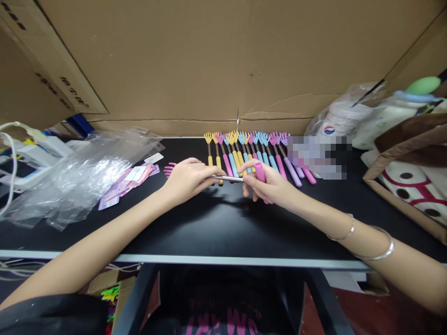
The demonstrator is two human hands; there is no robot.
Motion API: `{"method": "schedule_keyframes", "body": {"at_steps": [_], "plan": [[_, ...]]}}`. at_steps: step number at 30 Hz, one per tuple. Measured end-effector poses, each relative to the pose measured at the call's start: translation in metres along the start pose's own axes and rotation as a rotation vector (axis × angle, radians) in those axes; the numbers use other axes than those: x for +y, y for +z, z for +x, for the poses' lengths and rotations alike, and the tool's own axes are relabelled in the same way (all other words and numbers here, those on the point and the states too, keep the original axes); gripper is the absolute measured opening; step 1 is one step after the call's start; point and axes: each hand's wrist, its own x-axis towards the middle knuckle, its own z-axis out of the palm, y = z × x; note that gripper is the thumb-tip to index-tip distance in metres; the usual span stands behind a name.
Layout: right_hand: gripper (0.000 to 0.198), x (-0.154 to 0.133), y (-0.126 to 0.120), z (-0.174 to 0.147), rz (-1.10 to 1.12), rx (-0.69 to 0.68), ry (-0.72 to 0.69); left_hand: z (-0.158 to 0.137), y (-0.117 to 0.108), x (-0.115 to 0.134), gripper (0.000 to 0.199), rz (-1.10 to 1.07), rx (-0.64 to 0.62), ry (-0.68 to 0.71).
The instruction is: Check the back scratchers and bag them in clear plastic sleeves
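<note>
Closest in, at seven o'clock, there's a black sleeve (56,316), and down at six pink lettering (223,324) on dark cloth. Up to the middle of the view, and here's the action! The left hand (186,179) comes in from eight o'clock, fingers together, pinching the left end of a slim metal rod (228,178). The right hand (270,186), in from four, has thumb and fingers closed on the rod's other end, and a pink handle (259,171) sits in that same grip. Look at the lines: the rod runs nine to three, its right end dipping a touch, while the handle crosses it steeply, top leaning towards eleven, foot towards five. Do they join? Fingers hide that; can't tell. A pink claw head (170,169) peeks out past the left hand, prongs towards nine, its link to the rod hidden as well.

All this is just on the near side of a row of hand-shaped back scratchers (239,159) on the black tabletop (195,232), yellow, pink, blue and purple, claws towards twelve, handles nearer. Over at nine o'clock, clear plastic bags (84,172) spread beside printed cards (131,181); at two, a white plastic tub (347,121); at three, a brown-trimmed bag (415,186). A bangle (386,246) shines on the right forearm.
</note>
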Motion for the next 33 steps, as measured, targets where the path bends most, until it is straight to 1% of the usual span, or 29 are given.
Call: {"method": "schedule_keyframes", "body": {"at_steps": [2,4,6,8,10,13,16,19,22,25,28,33], "plan": [[0.027,-0.002,-0.004,0.001,-0.017,0.017,-0.011,-0.002,0.001,0.002,0.034,-0.022,-0.016,-0.046],[0.030,-0.004,-0.010,0.003,-0.054,0.036,-0.003,-0.003,0.000,0.004,0.034,-0.028,0.012,-0.065],[0.031,-0.005,-0.018,0.005,-0.139,0.061,0.015,-0.004,-0.001,0.005,0.033,-0.014,0.046,-0.069],[0.028,-0.008,-0.028,0.006,-0.256,0.084,-0.007,-0.004,-0.002,0.003,0.032,0.021,0.067,-0.087],[0.021,-0.011,-0.039,0.005,-0.424,0.110,-0.083,-0.004,-0.002,0.001,0.031,0.064,0.082,-0.108],[0.013,-0.014,-0.054,0.001,-0.822,0.193,-0.172,-0.004,-0.001,-0.001,0.029,0.118,0.127,-0.109],[0.017,-0.012,-0.059,-0.003,-1.136,0.248,-0.258,-0.004,0.001,-0.001,0.028,0.140,0.159,-0.081],[0.027,-0.006,-0.054,-0.006,-1.304,0.256,-0.330,-0.004,0.001,-0.001,0.030,0.149,0.165,-0.065],[0.034,-0.002,-0.045,-0.009,-1.402,0.222,-0.289,-0.005,0.001,-0.001,0.030,0.165,0.172,-0.063],[0.039,0.001,-0.037,-0.011,-1.453,0.185,-0.240,-0.005,0.001,-0.001,0.031,0.184,0.180,-0.060],[0.039,0.003,-0.033,-0.011,-1.456,0.181,-0.251,-0.005,0.001,-0.001,0.032,0.195,0.191,-0.051],[0.045,0.003,-0.029,-0.011,-1.467,0.223,-0.287,-0.005,0.004,0.000,0.032,0.181,0.187,-0.040]]}}
